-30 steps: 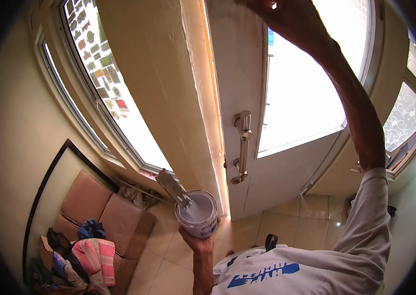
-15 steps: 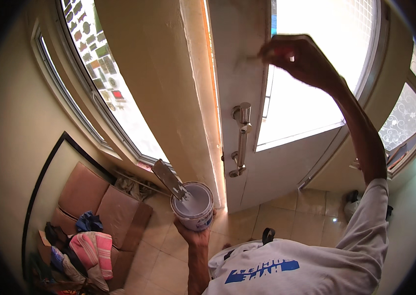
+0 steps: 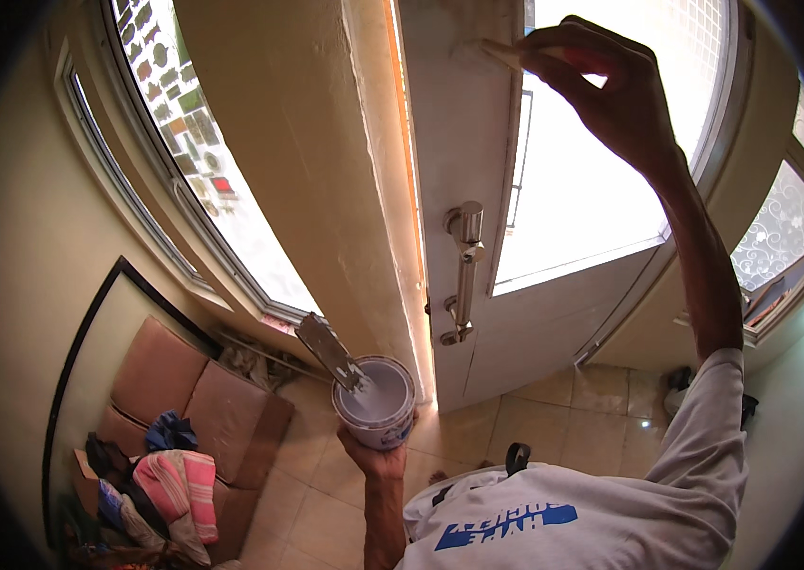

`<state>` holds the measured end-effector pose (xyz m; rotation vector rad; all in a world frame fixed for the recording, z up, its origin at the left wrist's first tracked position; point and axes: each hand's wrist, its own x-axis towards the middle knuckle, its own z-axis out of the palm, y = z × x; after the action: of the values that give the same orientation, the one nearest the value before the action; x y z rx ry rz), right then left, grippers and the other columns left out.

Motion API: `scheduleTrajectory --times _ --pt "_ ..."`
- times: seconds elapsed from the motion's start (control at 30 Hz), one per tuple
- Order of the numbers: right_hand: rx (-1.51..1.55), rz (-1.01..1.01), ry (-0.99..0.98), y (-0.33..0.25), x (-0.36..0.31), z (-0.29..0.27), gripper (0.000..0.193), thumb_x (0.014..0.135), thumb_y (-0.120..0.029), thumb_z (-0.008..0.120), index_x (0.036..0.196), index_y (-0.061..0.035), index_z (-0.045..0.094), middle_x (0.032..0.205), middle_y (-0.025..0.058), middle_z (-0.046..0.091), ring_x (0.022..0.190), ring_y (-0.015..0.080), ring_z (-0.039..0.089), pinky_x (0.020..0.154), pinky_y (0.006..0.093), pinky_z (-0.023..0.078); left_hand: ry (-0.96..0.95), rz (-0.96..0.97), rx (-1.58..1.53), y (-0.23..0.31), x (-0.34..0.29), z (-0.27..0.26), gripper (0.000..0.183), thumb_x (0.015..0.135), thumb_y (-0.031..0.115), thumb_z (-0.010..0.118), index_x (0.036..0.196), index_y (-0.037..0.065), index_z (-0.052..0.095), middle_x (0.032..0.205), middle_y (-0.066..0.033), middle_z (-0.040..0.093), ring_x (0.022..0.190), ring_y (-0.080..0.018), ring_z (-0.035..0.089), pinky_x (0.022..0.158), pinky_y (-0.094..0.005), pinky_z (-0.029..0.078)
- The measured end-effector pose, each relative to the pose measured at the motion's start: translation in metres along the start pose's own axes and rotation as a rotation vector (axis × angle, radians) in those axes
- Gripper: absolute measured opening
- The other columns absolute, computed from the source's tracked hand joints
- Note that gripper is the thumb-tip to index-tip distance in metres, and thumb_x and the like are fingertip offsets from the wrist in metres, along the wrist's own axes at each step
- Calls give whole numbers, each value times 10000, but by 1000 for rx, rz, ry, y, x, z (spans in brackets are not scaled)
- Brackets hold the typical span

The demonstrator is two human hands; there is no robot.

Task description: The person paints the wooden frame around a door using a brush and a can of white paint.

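My left hand (image 3: 378, 458) is closed round the lower side of a small white tub (image 3: 385, 432), holding it upright at waist height. Pale paste or paint lies inside the tub, and a flat, smeared scraper (image 3: 324, 344) leans out over its rim. My right hand (image 3: 601, 76) is raised high by the grey door (image 3: 449, 104), beside its bright glass pane. Between its fingertips is pinched a thin, flat tan piece (image 3: 501, 53), its kind unclear, the tip at the door's surface. Below it a metal pull handle (image 3: 465, 275) is fixed to the door.
A beige wall edge (image 3: 364, 190) stands left of the door, with a lit gap between them. Further left are a window (image 3: 221, 180) and a low brown sofa (image 3: 231, 408) piled with clothes (image 3: 174, 484). Tiled floor (image 3: 302, 513) lies below.
My right hand has moved up along the door with the tan piece. The left hand and tub have barely shifted.
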<state>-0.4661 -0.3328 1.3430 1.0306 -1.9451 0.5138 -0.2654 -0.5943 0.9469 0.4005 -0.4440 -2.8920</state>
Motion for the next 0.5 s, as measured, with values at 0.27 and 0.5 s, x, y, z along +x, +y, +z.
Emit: scheduleTrajectory --times 0.27,0.5 --pt "333 304 -427 2 -17 22 139 918 -186 708 970 -68 760 839 63 746 808 164 709 779 328 555 36 -7 -28 -1 7 -11 661 914 602 553 1437 203 490 1395 -107 569 1195 -347 608 921 -675 509" --pt "151 183 -562 8 -2 46 81 903 -143 711 933 -87 761 856 47 747 814 158 702 765 339 568 4 6 -51 -2 10 -13 691 925 616 535 1467 194 458 1425 -107 546 1222 -380 600 814 -670 576"
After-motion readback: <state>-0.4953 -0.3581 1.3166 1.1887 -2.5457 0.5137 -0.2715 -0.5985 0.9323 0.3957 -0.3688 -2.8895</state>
